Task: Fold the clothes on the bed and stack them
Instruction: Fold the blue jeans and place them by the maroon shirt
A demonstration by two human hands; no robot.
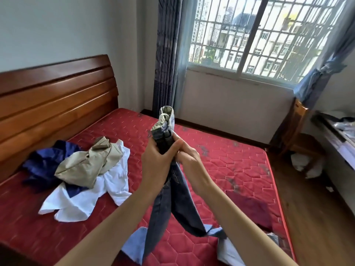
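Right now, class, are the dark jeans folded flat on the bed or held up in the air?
Held up. Both hands, left hand and right hand, grip the jeans near the waistband, legs hanging toward the red mattress.

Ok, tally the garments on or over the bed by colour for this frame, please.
Dark denim: 1, the jeans gripped by left hand and right hand
Navy blue: 1
Khaki: 1
White: 1
Light blue: 1
Dark red: 1
Total: 6
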